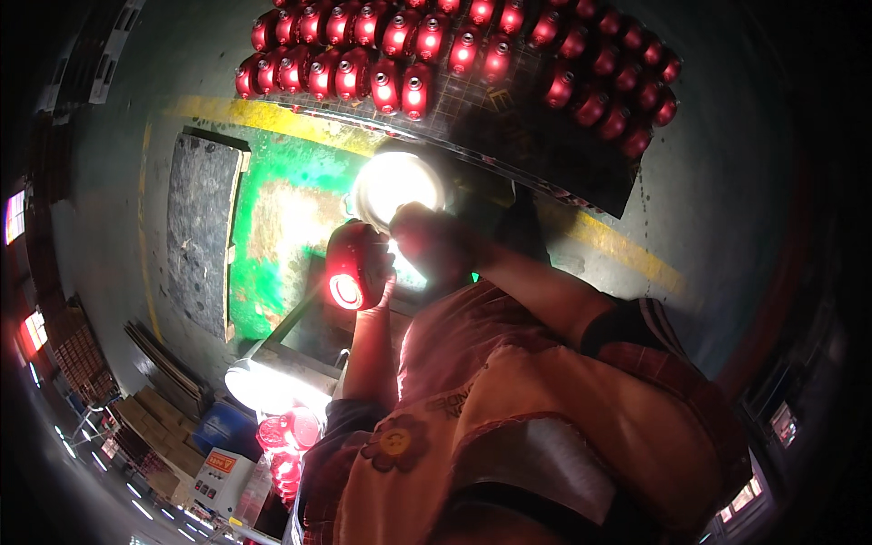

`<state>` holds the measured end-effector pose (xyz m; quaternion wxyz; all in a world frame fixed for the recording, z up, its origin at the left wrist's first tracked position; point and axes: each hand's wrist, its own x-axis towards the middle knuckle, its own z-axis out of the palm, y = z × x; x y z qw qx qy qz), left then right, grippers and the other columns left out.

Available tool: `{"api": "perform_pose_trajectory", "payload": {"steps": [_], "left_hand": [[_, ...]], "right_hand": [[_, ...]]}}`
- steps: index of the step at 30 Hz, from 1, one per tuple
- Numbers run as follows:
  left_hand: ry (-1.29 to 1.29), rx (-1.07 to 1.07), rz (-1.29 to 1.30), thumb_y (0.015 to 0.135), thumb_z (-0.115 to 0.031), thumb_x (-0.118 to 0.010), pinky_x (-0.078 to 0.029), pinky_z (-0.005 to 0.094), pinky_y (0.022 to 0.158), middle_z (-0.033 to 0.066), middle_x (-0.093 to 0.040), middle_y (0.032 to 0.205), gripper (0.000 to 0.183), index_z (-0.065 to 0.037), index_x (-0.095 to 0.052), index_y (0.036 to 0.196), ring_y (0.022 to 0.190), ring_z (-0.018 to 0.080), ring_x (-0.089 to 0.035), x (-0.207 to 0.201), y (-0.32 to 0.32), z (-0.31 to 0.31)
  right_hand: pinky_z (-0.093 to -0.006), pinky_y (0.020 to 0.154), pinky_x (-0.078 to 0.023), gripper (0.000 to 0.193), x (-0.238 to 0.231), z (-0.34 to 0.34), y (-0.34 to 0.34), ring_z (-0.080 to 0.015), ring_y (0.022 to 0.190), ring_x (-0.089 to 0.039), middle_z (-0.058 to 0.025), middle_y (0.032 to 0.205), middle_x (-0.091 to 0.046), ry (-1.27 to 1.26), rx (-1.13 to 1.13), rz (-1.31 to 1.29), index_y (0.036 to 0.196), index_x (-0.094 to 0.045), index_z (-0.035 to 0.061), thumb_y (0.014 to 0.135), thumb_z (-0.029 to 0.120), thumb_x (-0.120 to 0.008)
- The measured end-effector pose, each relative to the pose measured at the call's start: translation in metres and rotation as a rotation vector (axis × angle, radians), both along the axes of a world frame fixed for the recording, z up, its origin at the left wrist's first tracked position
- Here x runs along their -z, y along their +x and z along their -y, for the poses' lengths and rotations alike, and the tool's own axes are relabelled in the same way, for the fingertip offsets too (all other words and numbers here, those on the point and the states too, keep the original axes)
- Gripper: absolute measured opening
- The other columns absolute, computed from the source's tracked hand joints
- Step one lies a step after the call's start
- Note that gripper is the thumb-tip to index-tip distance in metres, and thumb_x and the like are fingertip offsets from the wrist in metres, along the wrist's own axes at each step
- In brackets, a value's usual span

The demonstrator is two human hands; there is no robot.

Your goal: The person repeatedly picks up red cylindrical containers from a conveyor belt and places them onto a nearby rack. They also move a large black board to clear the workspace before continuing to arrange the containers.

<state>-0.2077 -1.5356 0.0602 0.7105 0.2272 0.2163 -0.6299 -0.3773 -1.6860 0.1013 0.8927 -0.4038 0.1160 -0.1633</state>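
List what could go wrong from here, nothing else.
1. The red part looks glossy and is held up in the left hand; it might slip and fall.
2. Glare at the bright round thing near the right hand could hide flaws or finger placement.
3. The red pieces sit close together on the table; a bump might knock them together.

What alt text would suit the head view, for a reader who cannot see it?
A person's left hand holds a glossy red rounded part, with the right hand close beside it, near a round white object washed out by glare. Beyond, rows of similar red parts sit on a dark table.
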Motion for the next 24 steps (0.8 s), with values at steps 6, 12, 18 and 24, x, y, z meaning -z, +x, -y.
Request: {"api": "perform_pose_trajectory", "payload": {"steps": [6, 12, 18, 24], "left_hand": [[-0.173, -0.131, -0.249, 0.098, -0.034, -0.048, -0.05, 0.0321, 0.058, 0.0101, -0.062, 0.102, 0.036, -0.009, -0.053, 0.123, 0.085, 0.0236, -0.059, -0.001, 0.002, -0.021], [-0.223, -0.149, -0.289, 0.097, -0.036, -0.048, -0.051, 0.0352, 0.061, 0.0113, -0.061, 0.105, 0.039, -0.01, -0.053, 0.125, 0.089, 0.0258, -0.059, 0.007, -0.004, -0.028], [-0.159, -0.109, -0.269, 0.097, -0.038, -0.048, -0.052, 0.0383, 0.064, 0.0125, -0.061, 0.108, 0.041, -0.01, -0.053, 0.126, 0.093, 0.028, -0.058, 0.021, 0.003, -0.035], [-0.01, 0.061, 0.04, 0.096, -0.04, -0.05, -0.052, 0.0419, 0.07, 0.0133, -0.061, 0.114, 0.046, -0.009, -0.052, 0.13, 0.097, 0.0297, -0.059, 0.055, 0.021, -0.031]], "right_hand": [[-0.0334, 0.097, -0.048, 0.05, 0.01, -0.022, 0.03, -0.0193, 0.112, -0.058, -0.0109, 0.121, -0.058, -0.022, -0.012, 0.072, 0.129, -0.048, 0.0028, 0.087, 0.015, -0.071], [-0.0317, 0.095, -0.047, 0.044, 0.035, -0.022, 0.042, -0.0138, 0.108, -0.058, -0.006, 0.121, -0.06, -0.027, 0.129, 0.181, 0.13, -0.051, 0.0044, 0.095, 0.029, -0.062], [-0.0382, 0.099, -0.048, 0.036, 0.049, -0.015, 0.004, -0.0219, 0.112, -0.059, -0.0097, 0.12, -0.062, 0.221, 0.063, 0.092, 0.128, -0.054, 0.0077, 0.099, 0.028, -0.056], [-0.0391, 0.102, -0.045, 0.042, 0.05, 0.005, -0.07, -0.0222, 0.116, -0.056, -0.0065, 0.127, -0.059, 0.71, 0.365, -0.093, 0.13, -0.054, 0.009, 0.094, 0.029, -0.063]]}}
